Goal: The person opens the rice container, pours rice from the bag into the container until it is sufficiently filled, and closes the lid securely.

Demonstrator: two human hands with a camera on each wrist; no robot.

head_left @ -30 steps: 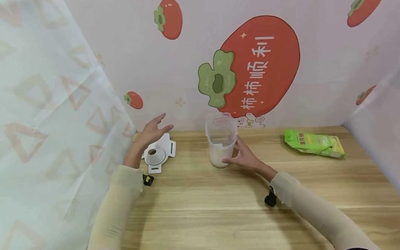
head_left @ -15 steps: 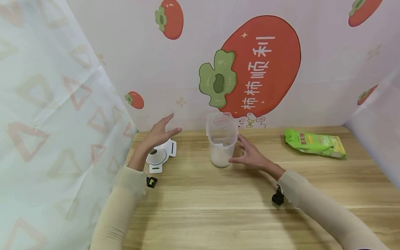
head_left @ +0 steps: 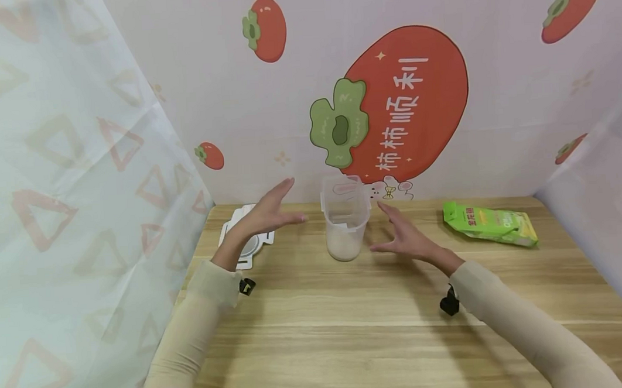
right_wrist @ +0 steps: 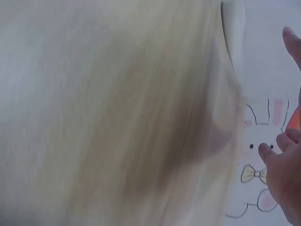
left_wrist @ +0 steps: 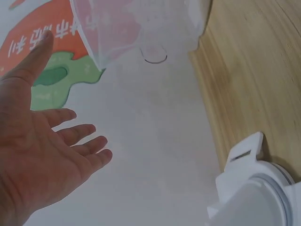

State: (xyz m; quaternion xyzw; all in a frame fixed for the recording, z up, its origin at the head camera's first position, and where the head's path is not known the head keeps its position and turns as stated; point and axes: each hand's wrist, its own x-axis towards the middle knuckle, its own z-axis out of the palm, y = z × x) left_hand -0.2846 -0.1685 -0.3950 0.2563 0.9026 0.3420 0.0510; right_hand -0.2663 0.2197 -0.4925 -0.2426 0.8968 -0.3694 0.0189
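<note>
A clear plastic container (head_left: 345, 215) stands upright near the back of the table, with a layer of pale contents in its bottom. To its left, my left hand (head_left: 267, 215) is held with fingers spread, touching nothing, and partly covers a white lid (left_wrist: 251, 188) with slotted side flaps. Seen in the left wrist view, the palm of that hand faces the camera and the container (left_wrist: 146, 28) shows above. My right hand (head_left: 405, 239) hovers just right of the container, thumb and fingers apart and a small gap between them and its wall.
A green and yellow food packet (head_left: 489, 224) lies at the back right of the wooden table (head_left: 339, 333). Printed cloth walls (head_left: 253, 103) rise behind the table and along both sides.
My right hand has let go of the container and drawn away to the right. My left hand has moved right from over the lid toward the container, which stays in place.
</note>
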